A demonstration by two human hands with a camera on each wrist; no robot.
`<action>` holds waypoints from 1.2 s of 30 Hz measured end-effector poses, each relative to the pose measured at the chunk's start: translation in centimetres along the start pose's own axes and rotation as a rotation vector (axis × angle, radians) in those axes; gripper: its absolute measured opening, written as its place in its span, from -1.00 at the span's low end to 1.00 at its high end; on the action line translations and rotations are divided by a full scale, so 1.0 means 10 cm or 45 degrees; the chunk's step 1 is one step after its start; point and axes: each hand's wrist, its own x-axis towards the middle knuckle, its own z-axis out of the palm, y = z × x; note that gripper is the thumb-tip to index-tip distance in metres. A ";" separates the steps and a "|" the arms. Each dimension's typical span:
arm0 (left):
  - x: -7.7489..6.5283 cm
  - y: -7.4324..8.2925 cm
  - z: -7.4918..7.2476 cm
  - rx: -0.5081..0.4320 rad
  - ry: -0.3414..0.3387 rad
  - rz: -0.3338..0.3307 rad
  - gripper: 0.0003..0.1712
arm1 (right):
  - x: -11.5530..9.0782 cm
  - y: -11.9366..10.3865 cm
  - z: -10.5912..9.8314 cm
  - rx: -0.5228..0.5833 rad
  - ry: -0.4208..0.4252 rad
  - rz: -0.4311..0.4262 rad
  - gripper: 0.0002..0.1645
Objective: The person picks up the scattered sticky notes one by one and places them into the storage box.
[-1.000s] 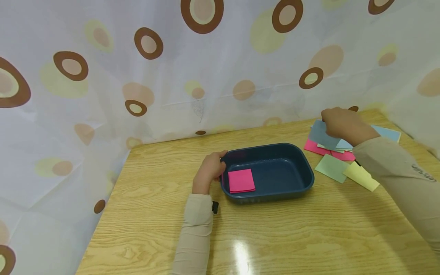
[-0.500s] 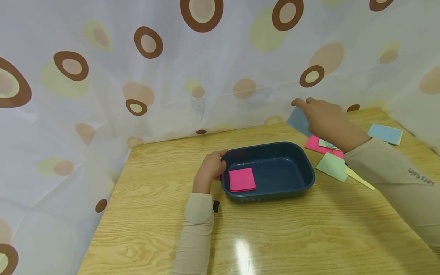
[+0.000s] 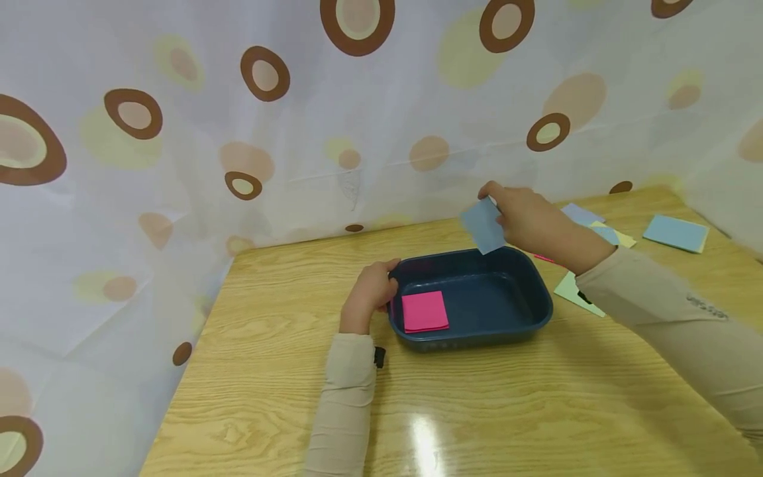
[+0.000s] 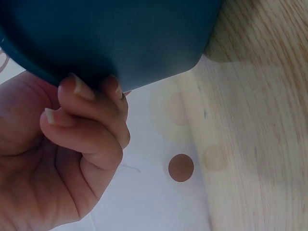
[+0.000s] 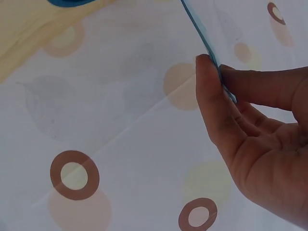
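My left hand (image 3: 371,290) grips the left rim of a dark blue plastic tray (image 3: 471,341); in the left wrist view its fingers (image 4: 91,130) curl against the tray's outer wall (image 4: 139,53). Inside the tray, at its left end, lies a small stack of pink sticky notes (image 3: 425,311). My right hand (image 3: 530,222) pinches a blue sticky note (image 3: 483,225) between thumb and fingertips, over the tray's far right rim. The right wrist view shows that blue note edge-on, thin between the fingers.
Right of the tray lie a green note (image 3: 575,291), a lavender note (image 3: 581,214) and other notes partly hidden by the right arm. A blue-topped stack (image 3: 676,232) sits farther right on the wooden table (image 3: 268,371). A patterned curtain (image 3: 381,119) hangs behind.
My right hand has lifted the blue note off the pile on the right and carried it left to the tray's far edge. The left hand has kept its hold on the tray.
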 end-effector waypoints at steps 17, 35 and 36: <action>0.00 0.00 -0.01 -0.004 -0.007 -0.019 -0.36 | 0.15 -0.26 0.42 0.361 -0.293 0.016 -0.52; 0.03 -0.02 -0.01 -0.002 -0.027 -0.067 -0.36 | 0.39 -0.46 0.89 0.680 -0.679 0.462 -0.53; 0.04 -0.02 -0.01 -0.002 -0.025 -0.071 -0.35 | 0.40 -0.47 0.91 0.672 -0.691 0.474 -0.53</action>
